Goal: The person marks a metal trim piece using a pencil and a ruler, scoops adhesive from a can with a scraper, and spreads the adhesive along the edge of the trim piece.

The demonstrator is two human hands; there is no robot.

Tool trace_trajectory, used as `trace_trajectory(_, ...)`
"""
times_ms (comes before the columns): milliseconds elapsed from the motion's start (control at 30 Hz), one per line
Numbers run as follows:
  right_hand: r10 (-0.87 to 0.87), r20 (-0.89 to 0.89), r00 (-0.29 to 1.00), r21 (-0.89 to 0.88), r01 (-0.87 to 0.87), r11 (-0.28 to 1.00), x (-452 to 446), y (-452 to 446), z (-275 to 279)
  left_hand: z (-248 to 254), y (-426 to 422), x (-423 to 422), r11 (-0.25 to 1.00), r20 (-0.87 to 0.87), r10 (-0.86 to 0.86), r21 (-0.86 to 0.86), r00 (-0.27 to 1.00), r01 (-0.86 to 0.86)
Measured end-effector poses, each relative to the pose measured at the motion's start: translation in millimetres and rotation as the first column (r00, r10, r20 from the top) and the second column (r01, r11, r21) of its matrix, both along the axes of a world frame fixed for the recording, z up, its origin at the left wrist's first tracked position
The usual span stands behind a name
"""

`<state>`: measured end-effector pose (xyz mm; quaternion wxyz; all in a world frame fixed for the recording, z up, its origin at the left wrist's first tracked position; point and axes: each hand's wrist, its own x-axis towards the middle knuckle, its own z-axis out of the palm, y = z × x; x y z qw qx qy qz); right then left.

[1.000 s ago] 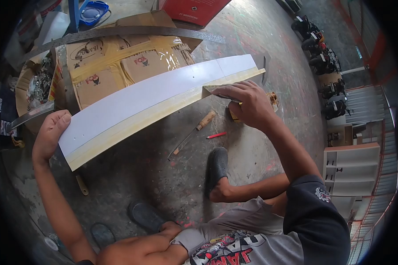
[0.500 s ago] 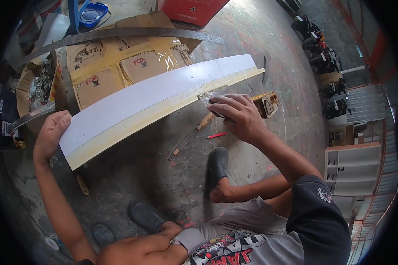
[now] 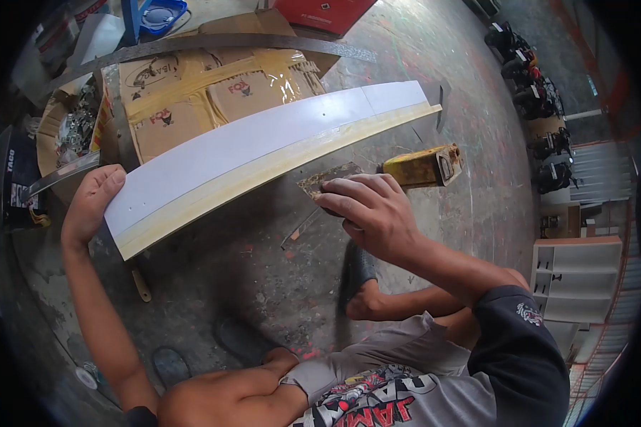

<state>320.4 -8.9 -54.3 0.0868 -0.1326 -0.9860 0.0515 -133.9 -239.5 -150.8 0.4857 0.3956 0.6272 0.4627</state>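
Note:
A long white panel (image 3: 263, 135) with a yellowish strip (image 3: 263, 176) along its near edge slants across the view. At its left end, my left hand (image 3: 94, 203) is closed on the panel's edge, thumb on top. My right hand (image 3: 372, 213) grips a flat scraper (image 3: 329, 178) with a stained, speckled blade, just off the near edge of the strip and not touching it. Right of the scraper, a yellow can (image 3: 420, 167) lies on the floor. Below the panel, a thin blade (image 3: 297, 229) shows on the floor, its handle hidden by my right hand.
Flattened cardboard (image 3: 192, 99) lies behind the panel, with a dark curved strip (image 3: 214, 44) across it. A box of metal parts (image 3: 75, 132) stands at the left. A brush handle (image 3: 141, 285) shows below the panel. Motorbikes (image 3: 534, 92) and a white shelf (image 3: 577, 277) are at the right.
My right hand has drawn the scraper off the strip, toward my body. The view has shifted slightly, and more of the yellow can shows. My left hand keeps its hold.

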Motion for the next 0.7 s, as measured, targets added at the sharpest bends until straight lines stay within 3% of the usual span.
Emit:
trace_trajectory(200,0.026,-0.06,0.998,0.125,-0.018,0.992,-25,-16,-13,6,1,3,1.0,-0.024,-0.012,-0.004,1.0,0.012)
trace_trajectory(300,-0.002,0.011,1.0,0.081,0.001,0.997,-37,-44,-19,3,1,1,1.0,-0.005,-0.024,-0.005,1.0,0.024)
trace_trajectory(433,0.215,0.074,0.974,-0.192,-0.198,0.961,-65,-75,27,3,1,2,1.0,-0.06,-0.018,0.016,0.998,0.019)
trace_trajectory(567,0.586,-0.069,0.807,-0.136,-0.59,0.796,-114,-93,35,7,1,3,0.999,0.029,-0.043,0.002,0.999,0.043)
trace_trajectory(700,0.692,-0.197,0.694,-0.126,-0.718,0.685,-165,-115,8,9,2,3,0.998,0.058,-0.054,0.016,0.997,0.054)
